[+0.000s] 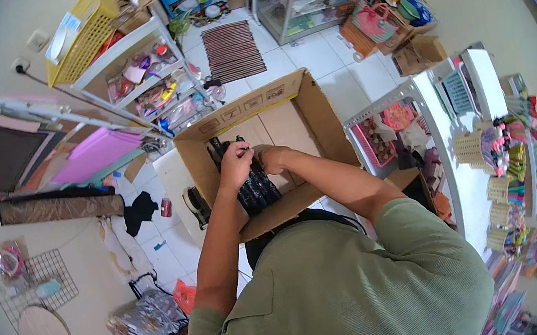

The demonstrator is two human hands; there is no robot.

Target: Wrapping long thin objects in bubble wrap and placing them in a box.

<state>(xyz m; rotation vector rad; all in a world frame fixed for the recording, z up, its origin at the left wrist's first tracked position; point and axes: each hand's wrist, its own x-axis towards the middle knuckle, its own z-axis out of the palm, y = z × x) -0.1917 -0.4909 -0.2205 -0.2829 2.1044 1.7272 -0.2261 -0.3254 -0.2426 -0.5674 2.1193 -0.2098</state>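
A large open cardboard box (332,126) stands before me, with several bundles wrapped in shiny black plastic (258,194) lined up along its left side. My left hand (236,165) reaches in over them, its thumb and fingers pinched on the upper part of one black-wrapped bundle (254,165). The dark tip of that bundle pokes out past my fingertips. Close beside it, my right hand (273,158) is curled against the bundle's right side. Its fingertips are hidden, so whether it grips the bundle is unclear. Bare cardboard shows across the box's right half.
A black tape dispenser (197,207) sits on a white surface (170,178) left of the box. White shelving (461,162) with baskets stands at right, a drawer rack (136,91) at upper left. Beyond lie a striped mat (234,51) and a glass cabinet (280,23).
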